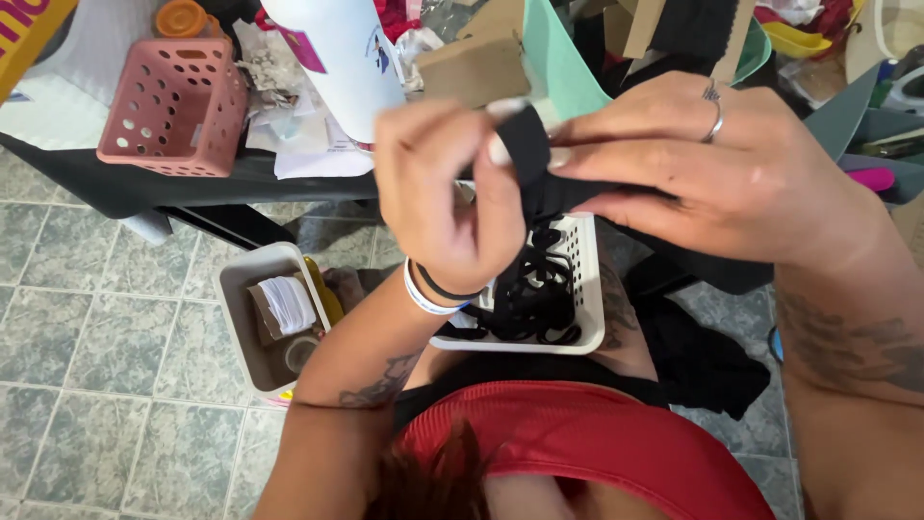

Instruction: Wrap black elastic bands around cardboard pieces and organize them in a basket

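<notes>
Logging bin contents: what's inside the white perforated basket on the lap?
The white perforated basket holds a tangle of black elastic straps. The left hand and right hand, pinching a black strap, cover its far end, so the rest is hidden.

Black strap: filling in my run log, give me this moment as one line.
left hand: pinching black strap | right hand: pinching black strap | below: white basket with black straps

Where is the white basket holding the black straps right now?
In the head view the white basket sits just right of centre on the person's lap, below both hands: left hand, right hand. A beige bin stands on the floor to its left.
</notes>
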